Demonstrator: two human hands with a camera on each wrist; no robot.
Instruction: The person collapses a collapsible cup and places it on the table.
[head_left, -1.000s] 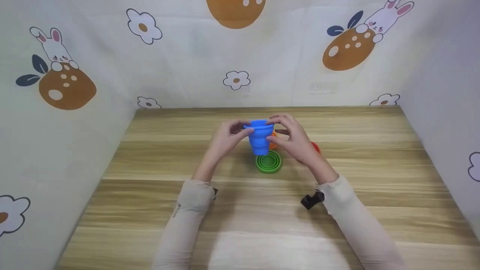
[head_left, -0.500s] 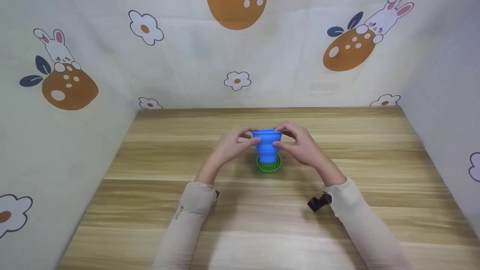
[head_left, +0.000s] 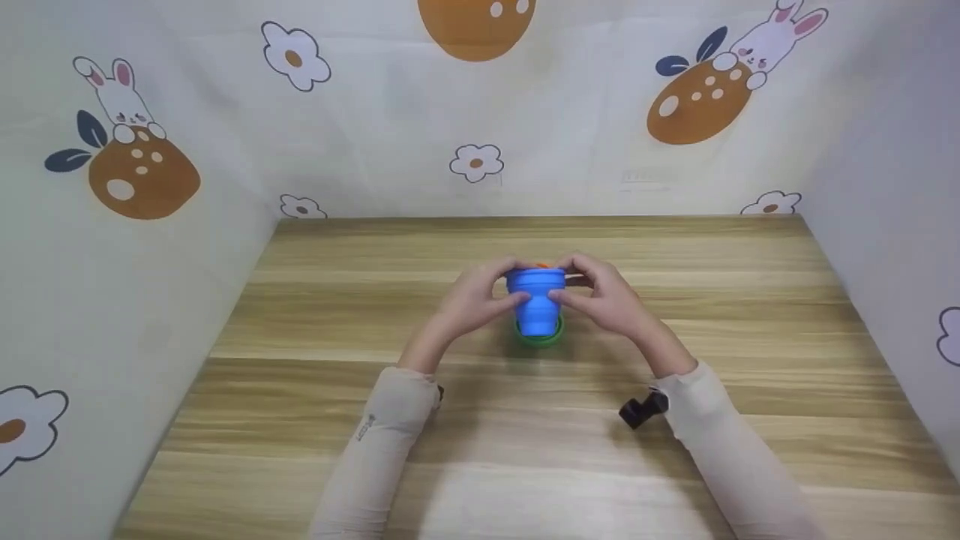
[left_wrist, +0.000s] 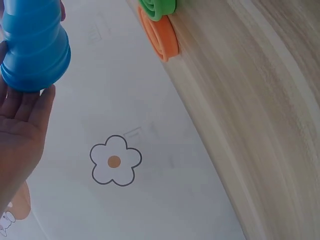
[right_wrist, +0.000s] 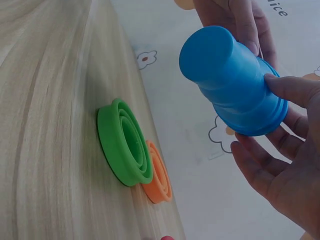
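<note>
A blue collapsible cup (head_left: 537, 306), stretched to full height with stepped sides, is held upright between two hands. My left hand (head_left: 478, 301) grips its rim from the left, thumb on the near side and fingers at the rim. From the right, my right hand (head_left: 609, 301) pinches it the same way. A flattened green collapsible cup (right_wrist: 111, 142) lies on the table below; the right wrist view shows a gap between the two. Beside the green one sits a flattened orange cup (right_wrist: 159, 172), mostly hidden behind the blue cup in the head view.
The wood-grain table (head_left: 360, 450) meets a printed cloth backdrop (head_left: 390, 135) with flowers and rabbits at its back and sides. A small red piece (right_wrist: 167, 238) peeks in at the bottom of the right wrist view. A black wrist camera (head_left: 643, 409) hangs by the right sleeve.
Both hands have brought the blue cup nearer to me, lower and slightly to the right, so it now overlaps the green cup in the head view. Their grip stays alike.
</note>
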